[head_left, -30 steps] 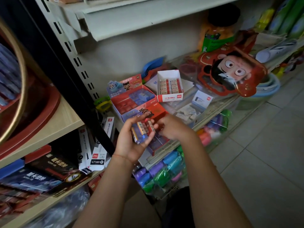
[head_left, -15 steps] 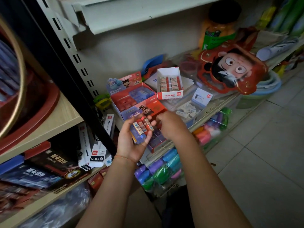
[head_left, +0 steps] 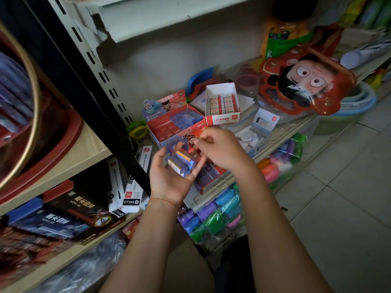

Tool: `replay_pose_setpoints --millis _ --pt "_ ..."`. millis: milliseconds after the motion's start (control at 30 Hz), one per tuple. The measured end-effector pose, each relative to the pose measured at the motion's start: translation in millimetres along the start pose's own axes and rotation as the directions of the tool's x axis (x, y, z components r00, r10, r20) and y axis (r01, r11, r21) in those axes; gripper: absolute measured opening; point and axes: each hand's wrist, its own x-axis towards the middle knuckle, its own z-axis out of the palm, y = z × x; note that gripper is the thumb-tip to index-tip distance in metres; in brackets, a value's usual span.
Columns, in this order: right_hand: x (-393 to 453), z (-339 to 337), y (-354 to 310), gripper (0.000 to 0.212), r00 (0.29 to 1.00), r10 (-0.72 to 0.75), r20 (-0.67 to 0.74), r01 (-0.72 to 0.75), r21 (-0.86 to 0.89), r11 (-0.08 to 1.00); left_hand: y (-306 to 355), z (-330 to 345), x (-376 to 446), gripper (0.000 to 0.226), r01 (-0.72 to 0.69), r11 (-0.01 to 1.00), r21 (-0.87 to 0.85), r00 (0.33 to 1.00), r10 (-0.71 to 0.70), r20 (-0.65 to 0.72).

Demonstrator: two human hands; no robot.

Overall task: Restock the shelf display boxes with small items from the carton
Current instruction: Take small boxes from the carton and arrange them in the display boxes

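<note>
My left hand (head_left: 169,178) lies palm up in front of the shelf, its thumb and fingers curled round a small stack of blue erasers (head_left: 182,163). My right hand (head_left: 222,150) hovers just right of and above the stack, thumb and fingers curled together; whether they pinch an eraser is hidden. Under both hands sits a red display box (head_left: 208,176) with divided compartments. Behind it stands a second red and blue display box (head_left: 175,123) holding erasers. A white and red box of 2B erasers (head_left: 222,102) stands further back.
A black upright post (head_left: 84,92) and a wooden shelf (head_left: 88,149) close in on the left, with GT165 boxes (head_left: 131,197) below. A red cartoon-face pack (head_left: 306,81) leans at the back right. Colourful packets (head_left: 222,212) fill the wire rack beneath. Tiled floor (head_left: 338,208) lies right.
My right hand has drawn up and away from the stack in my left palm. The left hand has opened a little, and the red erasers no longer show on the stack.
</note>
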Motion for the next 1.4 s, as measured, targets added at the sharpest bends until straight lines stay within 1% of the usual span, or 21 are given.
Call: replay_pose_setpoints --millis 33,133,200,267,300,367,400,467,533,633,667,733,800,867,933,1000,1067,1167,1200,1300,1400 --pt "-2.7 -1.7 -6.7 0.025 0.999 -0.005 0.054 0.003 0.035 0.999 1.0 0.9 1.0 0.034 0.002 0.999 0.046 1.000 -0.002 0.016" --pt "-7.3 -3.0 -13.4 0.035 0.979 0.037 0.201 -0.024 -0.068 0.997 2.2 3.1 4.4 0.037 -0.009 0.984 0.180 0.999 -0.001 0.050" --pt "-6.0 -4.4 -11.7 0.036 0.963 0.056 0.262 -0.039 -0.069 0.997 1.1 5.9 4.3 0.036 -0.020 0.977 0.213 0.999 0.011 0.047" --pt "-6.9 -6.4 -13.0 0.037 0.953 0.051 0.298 -0.040 -0.040 0.998 -0.6 7.3 4.4 0.041 -0.025 0.978 0.209 0.999 0.018 0.037" --pt "-7.6 -7.0 -13.9 0.037 0.957 0.046 0.288 -0.044 -0.015 0.999 -1.9 7.7 3.9 0.042 -0.023 0.977 0.211 1.000 0.019 0.022" --pt "-8.2 -9.1 -14.7 0.035 0.977 0.037 0.210 -0.046 0.036 0.998 -3.5 8.1 3.2 0.030 -0.021 0.976 0.215 1.000 0.025 -0.015" --pt "-8.0 -11.5 -14.8 0.029 0.986 0.028 0.166 -0.041 0.076 0.996 -3.7 8.4 2.8 0.023 -0.021 0.979 0.204 0.999 0.029 -0.034" --pt "-7.5 -17.6 -13.5 0.011 0.991 0.035 0.130 -0.067 0.249 0.966 -2.4 8.9 -0.1 0.016 -0.022 0.990 0.141 0.998 0.031 -0.058" --pt "-7.1 -22.3 -11.0 0.020 0.994 0.032 0.107 -0.070 0.372 0.926 0.8 7.0 -1.4 0.008 -0.003 0.994 0.112 0.994 0.014 -0.105" --pt "-7.2 -23.2 -9.9 0.019 0.997 0.039 0.060 -0.060 0.414 0.908 6.2 3.7 -2.6 0.033 0.000 0.984 0.178 0.986 0.029 -0.161" --pt "-6.9 -22.5 -10.2 0.020 0.997 0.061 0.041 -0.073 0.428 0.901 7.0 3.5 -3.2 0.034 -0.001 0.977 0.212 0.985 0.038 -0.171" --pt "-6.7 -21.8 -10.6 0.023 0.990 0.125 0.062 -0.139 0.462 0.876 7.1 2.1 -4.6 0.020 0.003 0.954 0.298 0.980 0.056 -0.189" --pt "-7.0 -21.0 -9.1 0.024 0.975 0.161 0.151 -0.215 0.486 0.847 6.0 0.2 -5.0 0.005 -0.014 0.933 0.360 0.976 0.091 -0.197" --pt "-6.6 -18.0 -5.0 0.023 0.964 0.147 0.223 -0.232 0.424 0.875 4.9 -3.1 -5.0 0.007 -0.026 0.920 0.391 0.975 0.110 -0.195" --pt "-5.8 -12.5 -0.5 0.025 0.954 0.137 0.268 -0.220 0.311 0.925 3.7 -5.0 -6.2 0.010 -0.029 0.915 0.403 0.976 0.113 -0.186" --pt "-4.5 -6.3 2.9 0.020 0.948 0.139 0.286 -0.192 0.165 0.967 2.3 -8.5 -6.3 0.016 -0.029 0.913 0.406 0.976 0.114 -0.187" --pt "-2.6 -0.8 6.4 0.019 0.932 0.185 0.313 -0.201 0.016 0.980 1.1 -12.2 -6.6 0.019 -0.035 0.910 0.412 0.969 0.131 -0.208" --pt "-2.1 8.5 8.7 0.020 0.876 0.285 0.389 -0.246 -0.148 0.958 -0.1 -15.0 -6.4 0.020 -0.044 0.914 0.404 0.963 0.146 -0.226" --pt "-1.2 13.4 9.5 0.022 0.868 0.303 0.393 -0.245 -0.191 0.950 -0.3 -15.6 -6.1 0.018 -0.048 0.913 0.405 0.962 0.152 -0.227" --pt "4.1 27.5 12.7 0.028 0.890 0.316 0.327 -0.224 -0.290 0.931 -1.3 -15.9 -7.1 0.010 -0.050 0.913 0.406 0.958 0.159 -0.239" --pt "4.3 33.9 9.6 0.022 0.908 0.307 0.285 -0.182 -0.390 0.902 -2.0 -15.6 -9.1 0.008 -0.037 0.925 0.379 0.959 0.140 -0.248"
